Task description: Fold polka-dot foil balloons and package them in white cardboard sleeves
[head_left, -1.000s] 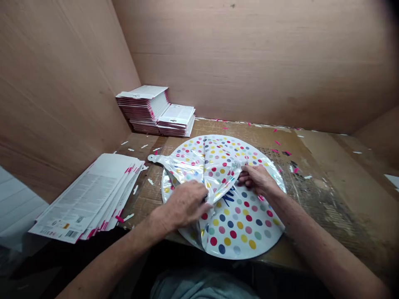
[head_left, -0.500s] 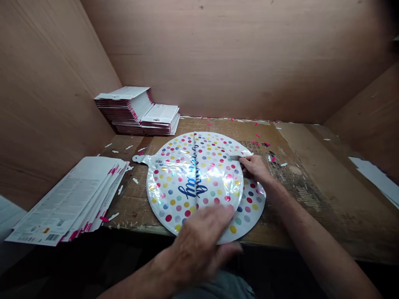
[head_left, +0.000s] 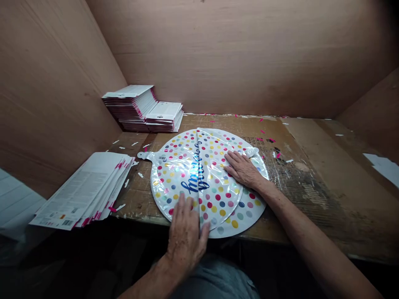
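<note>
My left hand (head_left: 186,236) and right hand (head_left: 243,168) press flat, fingers spread, gripping nothing, on the top dotted balloon (head_left: 193,178).

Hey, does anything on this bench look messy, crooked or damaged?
Yes. Small pink and white scraps litter the worktop, whose surface is scuffed and torn. The top dotted balloon sits offset on the one beneath. The fanned leaflets overhang the front edge.

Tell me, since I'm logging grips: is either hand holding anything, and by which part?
Nothing is gripped. Both hands lie flat on the top polka-dot foil balloon: left hand at its near edge, right hand on its right side.
</note>
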Demonstrator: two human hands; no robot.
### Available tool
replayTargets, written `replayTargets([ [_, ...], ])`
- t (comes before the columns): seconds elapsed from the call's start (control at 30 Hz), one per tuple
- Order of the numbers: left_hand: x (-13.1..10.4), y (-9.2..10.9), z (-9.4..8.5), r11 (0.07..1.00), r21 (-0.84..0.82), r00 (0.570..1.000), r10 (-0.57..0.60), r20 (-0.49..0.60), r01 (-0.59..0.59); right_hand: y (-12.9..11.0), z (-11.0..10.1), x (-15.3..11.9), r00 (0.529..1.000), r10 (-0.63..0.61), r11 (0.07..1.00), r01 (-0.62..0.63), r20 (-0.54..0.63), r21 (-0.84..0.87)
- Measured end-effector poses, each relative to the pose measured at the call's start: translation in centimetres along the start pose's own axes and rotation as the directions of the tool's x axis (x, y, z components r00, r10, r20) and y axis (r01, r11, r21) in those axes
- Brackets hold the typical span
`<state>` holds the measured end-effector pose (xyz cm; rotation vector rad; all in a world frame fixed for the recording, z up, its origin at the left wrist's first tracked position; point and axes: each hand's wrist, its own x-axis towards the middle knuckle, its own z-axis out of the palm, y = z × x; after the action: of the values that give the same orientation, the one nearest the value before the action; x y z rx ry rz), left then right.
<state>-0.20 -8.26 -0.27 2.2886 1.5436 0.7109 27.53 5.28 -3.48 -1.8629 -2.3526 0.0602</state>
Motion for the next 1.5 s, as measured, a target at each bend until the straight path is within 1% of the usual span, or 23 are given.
replayTargets([
  [0.07,1.3,1.8,-1.4,0.947,-0.290,0.970,-0.070,0.233,0.138,0.3,-0.9,-0.2,1.000,-0.008,0.995,0.009,-0.013,0.095],
  [0.1,2.3,2.7,-2.3,0.858,-0.436,0.921,-0.099,0.377,0.270,0.3,-1.9,-0.7,0.999,-0.002,0.985,0.008,-0.035,0.171],
  [0.17,4.5,4.4,-4.1,0.542,-0.628,0.779,-0.081,0.622,0.558,-0.4,-4.3,-2.6,0.993,0.001,0.933,0.042,-0.121,0.356],
  [0.23,6.4,5.4,-5.6,0.236,-0.698,0.721,-0.021,0.692,0.676,-1.9,-6.7,-5.7,0.969,-0.029,0.854,0.152,-0.246,0.497],
  [0.3,7.4,5.6,-6.3,0.101,-0.724,0.729,-0.007,0.685,0.682,-3.9,-7.7,-9.0,0.935,-0.133,0.815,0.292,-0.328,0.501],
  [0.4,7.4,4.6,-6.7,0.202,-0.723,0.741,-0.025,0.671,0.661,-6.3,-6.0,-12.5,0.856,-0.145,0.916,0.307,-0.497,0.260],
  [0.47,7.2,3.8,-7.2,0.405,-0.667,0.725,0.015,0.689,0.626,-7.2,-3.9,-13.4,0.823,-0.106,0.956,0.240,-0.559,0.171],
  [0.53,7.6,3.2,-8.0,0.690,-0.550,0.723,0.055,0.688,0.471,-7.6,-2.5,-13.5,0.826,-0.098,0.968,0.208,-0.555,0.138],
  [0.6,9.0,2.5,-8.4,0.902,-0.399,0.874,0.054,0.482,0.165,-7.8,-2.4,-13.5,0.842,-0.150,0.968,0.233,-0.518,0.098],
  [0.63,10.0,1.9,-8.2,0.951,-0.310,0.947,0.104,0.304,-0.004,-7.9,-2.8,-13.5,0.852,-0.188,0.964,0.257,-0.489,0.076],
  [0.67,11.2,1.2,-7.7,0.961,-0.229,0.974,0.186,0.128,-0.153,-7.9,-3.4,-13.4,0.860,-0.229,0.957,0.286,-0.456,0.058],
  [0.7,12.5,0.4,-6.9,0.942,-0.182,0.957,0.290,0.012,-0.283,-7.8,-4.2,-13.3,0.871,-0.268,0.948,0.315,-0.413,0.051],
  [0.73,13.6,-0.6,-5.9,0.901,-0.178,0.912,0.408,0.037,-0.396,-7.7,-5.3,-13.0,0.880,-0.305,0.935,0.349,-0.363,0.060],
  [0.8,15.2,-2.9,-3.8,0.857,-0.235,0.840,0.505,0.199,-0.459,-7.2,-7.9,-11.6,0.911,-0.348,0.912,0.384,-0.223,0.144],
  [0.9,15.6,-5.7,-2.0,0.883,-0.327,0.833,0.440,0.334,-0.335,-5.8,-12.9,-6.0,0.950,-0.279,0.923,0.225,0.141,0.314],
  [1.0,15.3,-6.5,-2.2,0.897,-0.413,0.866,0.324,0.380,-0.155,-4.1,-17.6,3.0,0.828,-0.099,0.948,-0.091,0.552,0.307],
  [1.03,15.5,-6.4,-2.3,0.909,-0.408,0.878,0.264,0.400,-0.087,-3.5,-18.5,6.1,0.804,-0.047,0.944,-0.157,0.593,0.289],
  [1.07,15.9,-6.2,-2.4,0.925,-0.379,0.894,0.183,0.409,-0.016,-3.0,-18.9,8.7,0.837,0.009,0.935,-0.200,0.547,0.292],
  [1.13,17.2,-5.7,-2.0,0.951,-0.274,0.931,-0.035,0.363,0.142,-1.9,-18.2,12.1,0.936,0.173,0.925,-0.262,0.307,0.276],
  [1.23,19.3,-5.3,-0.6,0.932,-0.186,0.933,-0.260,0.249,0.310,0.3,-14.3,11.1,0.968,0.243,0.919,-0.207,-0.069,0.336],
  [1.3,20.2,-5.2,0.2,0.916,-0.182,0.922,-0.315,0.225,0.357,2.0,-10.9,7.5,0.922,0.363,0.835,-0.259,-0.133,0.486],
  [1.4,20.6,-5.3,0.8,0.904,-0.175,0.913,-0.356,0.198,0.390,4.3,-6.4,1.7,0.749,0.654,0.609,-0.440,-0.105,0.660],
  [1.5,20.3,-5.2,1.1,0.898,-0.154,0.906,-0.388,0.168,0.413,5.0,-3.4,-1.5,0.676,0.737,0.324,-0.373,0.016,0.869],
])
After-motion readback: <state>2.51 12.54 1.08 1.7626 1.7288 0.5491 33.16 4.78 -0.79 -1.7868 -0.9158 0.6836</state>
